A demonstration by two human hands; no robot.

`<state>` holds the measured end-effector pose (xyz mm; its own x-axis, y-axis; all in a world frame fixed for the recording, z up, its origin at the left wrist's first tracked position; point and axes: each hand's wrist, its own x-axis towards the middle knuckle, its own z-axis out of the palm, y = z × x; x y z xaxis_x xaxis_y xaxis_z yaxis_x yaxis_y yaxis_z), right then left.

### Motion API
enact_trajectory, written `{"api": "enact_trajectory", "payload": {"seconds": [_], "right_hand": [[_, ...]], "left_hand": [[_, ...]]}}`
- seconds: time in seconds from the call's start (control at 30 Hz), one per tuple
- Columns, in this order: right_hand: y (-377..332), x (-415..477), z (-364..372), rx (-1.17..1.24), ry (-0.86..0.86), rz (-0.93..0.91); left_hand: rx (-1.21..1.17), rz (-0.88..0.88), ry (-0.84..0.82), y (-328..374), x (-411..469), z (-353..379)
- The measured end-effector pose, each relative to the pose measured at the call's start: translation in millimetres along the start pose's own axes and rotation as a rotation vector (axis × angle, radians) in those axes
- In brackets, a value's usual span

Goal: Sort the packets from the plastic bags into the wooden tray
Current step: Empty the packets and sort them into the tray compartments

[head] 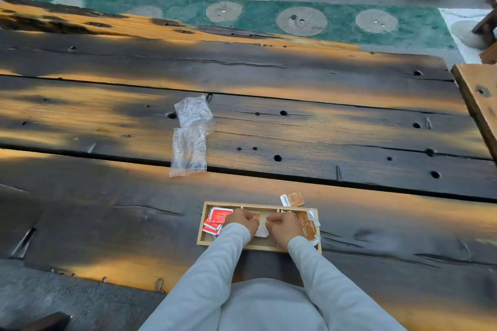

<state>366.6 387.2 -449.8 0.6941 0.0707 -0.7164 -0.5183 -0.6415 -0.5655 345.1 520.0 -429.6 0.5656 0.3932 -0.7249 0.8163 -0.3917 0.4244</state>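
Head view. My left hand [243, 220] and right hand [285, 224] met over the middle compartment of the wooden tray [258, 247]. Each grip was curled closed and apparently pinched one white packet [261, 231] between them, though the fingertips were hidden beneath the knuckles. Red packets [216, 220] filled the left compartment and brown packets [308, 224] the right. One stray brown packet [291, 198] lay on the tabletop [376, 223] just beyond the tray's far rim. It was ahead and slightly right of my right hand, the nearer of the two, with its long axis roughly parallel to that rim. Two plastic bags [189, 150] lay farther off, seemingly emptied. I judged the stray packet the remaining item.
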Motion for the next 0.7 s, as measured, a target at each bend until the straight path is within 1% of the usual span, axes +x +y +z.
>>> {"api": "enact_trajectory", "payload": {"seconds": [0.23,0.37,0.47,0.57,0.63,0.7], "right_hand": [[1.0,1.4,-3.8,0.056,-0.023,0.010],[1.1,9.8,-13.0,0.119,0.004,-0.016],[-1.3,17.4,-27.1,0.224,0.064,-0.013],[-1.7,27.9,-45.1,0.384,0.159,0.000],[2.1,36.8,-59.7,0.424,0.221,0.037],[10.7,48.1,-73.5,0.415,0.266,0.075]], "left_hand": [[0.110,0.008,-0.008,9.6,-2.9,4.9],[0.082,0.035,0.010,18.3,1.9,5.5],[0.041,0.081,0.010,32.8,8.2,6.2],[0.006,0.096,0.009,49.5,16.8,8.1],[-0.002,0.097,-0.009,60.1,24.3,12.5],[-0.018,0.101,-0.034,68.4,30.3,15.4]]}}
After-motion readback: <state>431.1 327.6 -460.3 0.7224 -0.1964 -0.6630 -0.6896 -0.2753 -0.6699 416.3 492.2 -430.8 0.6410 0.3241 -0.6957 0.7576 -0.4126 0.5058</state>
